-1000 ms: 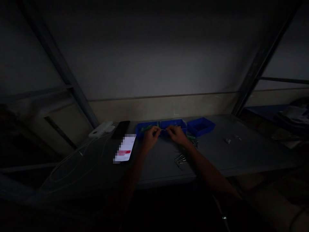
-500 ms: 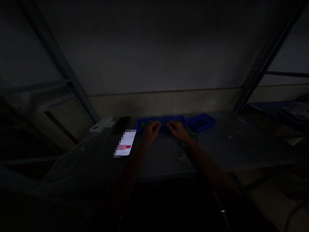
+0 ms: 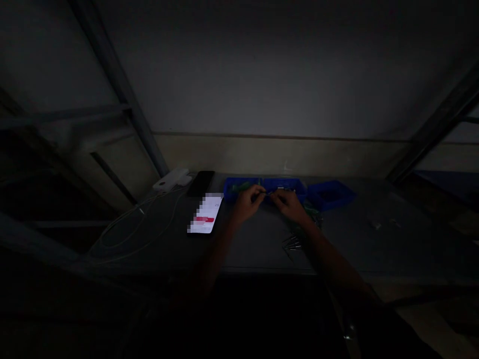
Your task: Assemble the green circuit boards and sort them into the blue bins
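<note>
In the dim head view my left hand and my right hand are close together, fingers pinched. Between their fingertips is a small thin rod-like piece, too dark to name. Both hands are in front of blue bins. Green items lie in the left blue bin, and a few thin shiny pieces show in the middle blue bin. Below my right wrist is a loose bunch of thin metal pieces, with green strands beside the forearm.
A third blue bin stands to the right. On the left lie a lit phone, a dark flat device and a white power strip with cables. Small bits lie on the grey table. Metal posts rise at both sides.
The view has shifted, so the table and bins appear further right. Both hands stay pinched together around the thin piece, which now shows less between the fingertips.
</note>
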### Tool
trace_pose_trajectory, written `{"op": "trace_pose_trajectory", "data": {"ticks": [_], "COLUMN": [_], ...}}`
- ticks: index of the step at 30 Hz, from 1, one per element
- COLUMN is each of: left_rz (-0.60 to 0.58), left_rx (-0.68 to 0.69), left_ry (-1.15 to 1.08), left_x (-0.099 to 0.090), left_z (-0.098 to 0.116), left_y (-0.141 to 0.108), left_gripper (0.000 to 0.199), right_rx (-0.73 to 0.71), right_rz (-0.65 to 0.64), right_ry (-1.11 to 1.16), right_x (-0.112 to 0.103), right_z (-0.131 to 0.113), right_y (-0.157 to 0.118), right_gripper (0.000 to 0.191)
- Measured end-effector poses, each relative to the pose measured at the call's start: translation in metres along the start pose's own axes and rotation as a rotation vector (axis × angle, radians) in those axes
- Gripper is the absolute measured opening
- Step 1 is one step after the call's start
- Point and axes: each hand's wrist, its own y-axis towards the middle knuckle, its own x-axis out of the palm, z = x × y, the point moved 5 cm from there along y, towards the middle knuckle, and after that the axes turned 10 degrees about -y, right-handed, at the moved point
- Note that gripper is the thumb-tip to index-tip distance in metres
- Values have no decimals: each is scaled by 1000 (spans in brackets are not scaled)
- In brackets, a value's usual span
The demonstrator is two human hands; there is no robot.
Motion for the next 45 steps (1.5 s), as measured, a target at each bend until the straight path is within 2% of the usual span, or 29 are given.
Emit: {"op": "trace_pose_trajectory", "data": {"ticks": [5,11,18,26,32,39,42,44,45], "left_rz": [13,50,10,11,-2,33,-31,-144,-212], "left_rx": [-54,-118,-45,-7,22,41,7,-19,-16], "left_ry": [27,100,6,123,42,98,94,114,125], "left_x": [-2,-4,3,2,8,7,13,24,30], "left_z": [0,4,2,4,10,17,11,6,5], "left_y": [2,1,-2,-2,-4,-5,-7,-10,-13], "left_gripper": [10,18,18,28,21,34,37,33,29], "right_rx": [32,52,42,19,76,31,78,175,235], "right_rz": [-36,-10,23,32,58,76,113,224,324], "right_ry": [14,-39,-93,-24,46,94,83,66,40], "right_x": [6,2,-8,-11,-15,-15,-21,-34,-44], "right_z": [-1,-8,-7,-7,-5,-13,-6,8,17], "right_y": [0,0,0,-1,-2,-2,-2,-2,-4], "right_gripper": [31,23,34,29,39,40,42,43,43]}}
